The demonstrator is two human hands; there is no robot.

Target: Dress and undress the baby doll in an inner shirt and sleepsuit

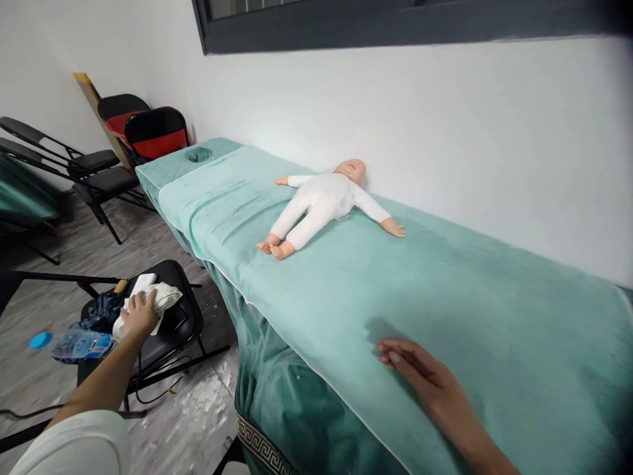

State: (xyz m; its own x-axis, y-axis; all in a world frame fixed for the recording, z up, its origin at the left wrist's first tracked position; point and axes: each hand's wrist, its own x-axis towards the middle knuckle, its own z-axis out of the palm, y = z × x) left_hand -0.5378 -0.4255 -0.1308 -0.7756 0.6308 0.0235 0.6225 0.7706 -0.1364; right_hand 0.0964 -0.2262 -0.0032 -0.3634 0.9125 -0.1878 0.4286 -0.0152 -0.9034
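Observation:
A baby doll [324, 204] in white clothes lies on its back on a teal-covered massage table [445, 310], near the wall. My left hand [138, 313] reaches down to a black folding chair [173, 330] and closes on a white cloth [158, 298] lying on its seat. My right hand [420, 376] rests flat on the teal cover, fingers apart, well short of the doll and holding nothing.
A plastic water bottle [74, 344] with a blue cap and dark fabric [101, 310] lie on the chair by the cloth. More folding chairs [93, 171], some with red seats [158, 138], stand at the back left. A white wall runs along the table's far side.

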